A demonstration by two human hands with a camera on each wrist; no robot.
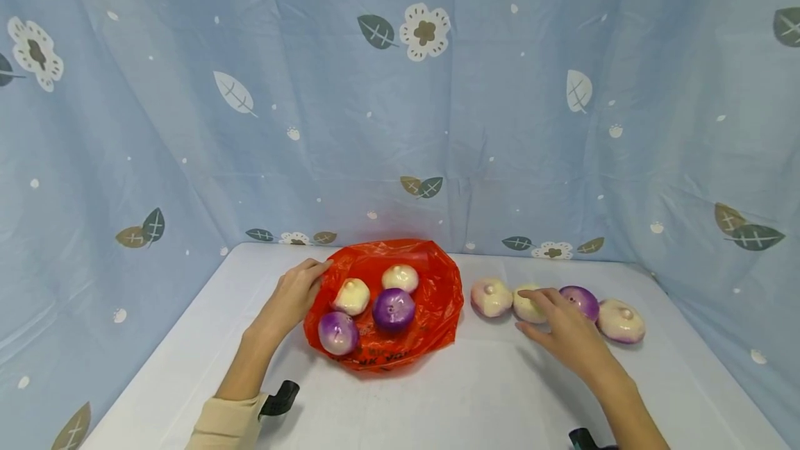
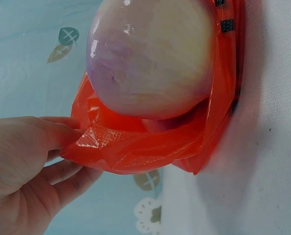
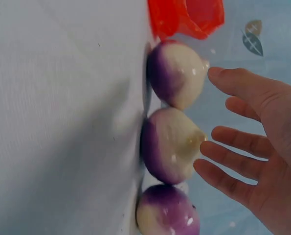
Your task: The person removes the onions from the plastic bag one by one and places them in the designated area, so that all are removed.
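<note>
A red plastic bag [image 1: 437, 325] lies spread wide at the middle of the table, with several purple-and-white turnips inside, among them a purple one [image 1: 394, 310]. My left hand [image 1: 292, 301] pinches the bag's left rim; the left wrist view shows the film between thumb and fingers, beside a pale turnip [image 2: 150, 58]. To the bag's right, more turnips lie in a row. Over the second turnip of that row [image 1: 528, 305] hovers my right hand [image 1: 571, 332], its fingers spread. In the right wrist view its fingertips are close to that turnip [image 3: 172, 145]; contact is hard to tell.
The row continues rightward with a purple turnip [image 1: 581, 301] and a pale one [image 1: 621, 321]; another pale turnip [image 1: 491, 297] sits nearest the bag. A white cloth covers the table [image 1: 475, 401]. Behind it hangs a blue curtain [image 1: 500, 123] with leaf and flower prints.
</note>
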